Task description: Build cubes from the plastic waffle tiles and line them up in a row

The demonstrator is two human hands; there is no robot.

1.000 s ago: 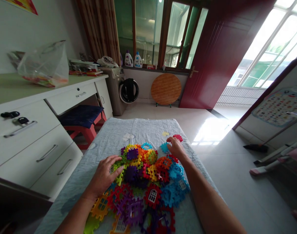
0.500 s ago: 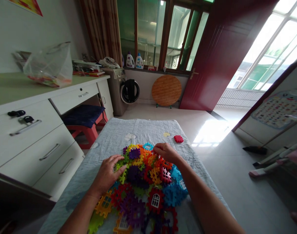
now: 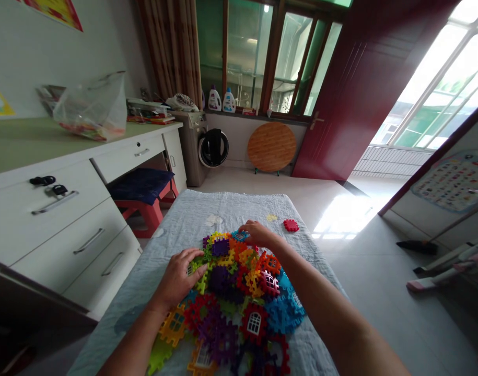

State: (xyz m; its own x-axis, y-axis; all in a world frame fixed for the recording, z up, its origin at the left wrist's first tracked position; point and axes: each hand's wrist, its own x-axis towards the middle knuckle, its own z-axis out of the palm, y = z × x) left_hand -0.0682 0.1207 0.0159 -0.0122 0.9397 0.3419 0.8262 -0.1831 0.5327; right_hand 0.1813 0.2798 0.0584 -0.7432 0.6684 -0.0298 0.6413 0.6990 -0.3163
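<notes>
A pile of colourful toothed plastic pieces lies on the cloth-covered table. My left hand (image 3: 184,271) rests at the pile's left edge, fingers apart, touching light green pieces (image 3: 201,282). At the far edge of the pile my right hand (image 3: 257,233) has its fingers bent down at a blue window piece (image 3: 240,236); whether they grip it is hard to tell. A purple square (image 3: 220,247) lies on top between the hands. Nearer me are a red piece with a white window (image 3: 253,323) and blue pieces (image 3: 281,313) at the right. One red piece (image 3: 291,225) lies apart, at the far right.
The pale patterned cloth (image 3: 246,203) covers the table. At left stand a white desk (image 3: 66,230) and a red stool (image 3: 147,219) with a dark cushion. A washing machine (image 3: 194,151) and a round wooden board (image 3: 272,147) are farther back.
My right hand has moved a little up and left, from the orange and red pieces to the blue window piece. My left hand stays beside the green pieces. The view has shifted slightly.
</notes>
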